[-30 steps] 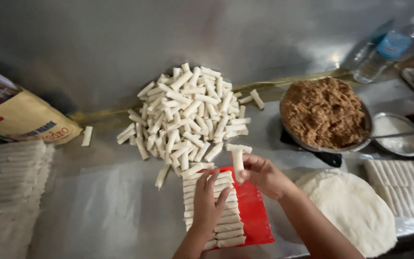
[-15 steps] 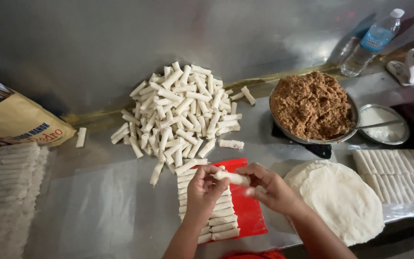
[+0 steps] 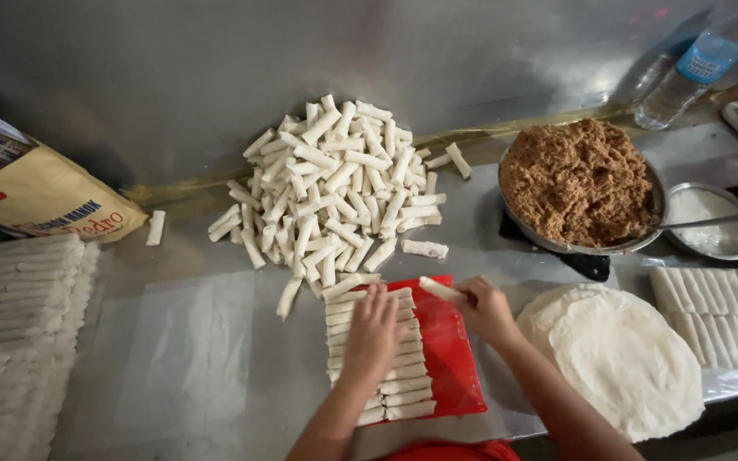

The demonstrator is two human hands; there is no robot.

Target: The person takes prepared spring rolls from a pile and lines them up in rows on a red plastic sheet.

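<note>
While the grey metal counter (image 3: 172,376) and heaped pale rolls (image 3: 335,188) stay put, the left hand (image 3: 371,333) now presses flat on red-tray rolls (image 3: 369,376); right hand (image 3: 484,309) pinches 1 white roll (image 3: 439,288).

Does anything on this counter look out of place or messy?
Mostly tidy. One roll lies alone by the yellow bag, well apart from the loose pile, and a few strays sit at the pile's edges. The left hand rests on the neat row while the right hand holds another roll.
</note>
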